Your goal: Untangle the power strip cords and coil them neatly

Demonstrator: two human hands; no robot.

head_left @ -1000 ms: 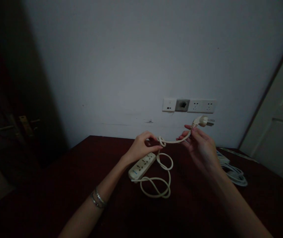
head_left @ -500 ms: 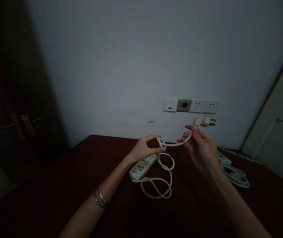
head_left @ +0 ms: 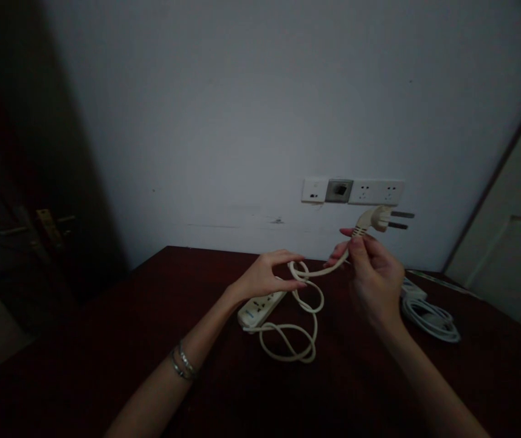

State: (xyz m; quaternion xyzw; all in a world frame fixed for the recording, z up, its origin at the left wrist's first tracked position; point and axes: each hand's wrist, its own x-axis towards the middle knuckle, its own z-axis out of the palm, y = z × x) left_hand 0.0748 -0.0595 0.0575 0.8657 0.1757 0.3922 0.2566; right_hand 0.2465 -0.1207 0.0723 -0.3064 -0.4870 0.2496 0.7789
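Observation:
A cream power strip [head_left: 260, 307] lies on the dark red table [head_left: 105, 340], its cord [head_left: 290, 344] looped in front of it. My left hand [head_left: 264, 275] pinches a knotted loop of that cord just above the strip. My right hand [head_left: 372, 267] grips the cord just behind the plug [head_left: 381, 218], which is raised with its prongs pointing right, below the wall sockets [head_left: 354, 191].
A second white power strip with a coiled cable [head_left: 428, 313] lies at the right of the table. A dark door with a brass handle [head_left: 48, 225] is on the left and a white door [head_left: 510, 243] on the right.
My right hand has lifted the plug slightly up and to the right, closer to the wall sockets. The loop under my left hand has loosened a little.

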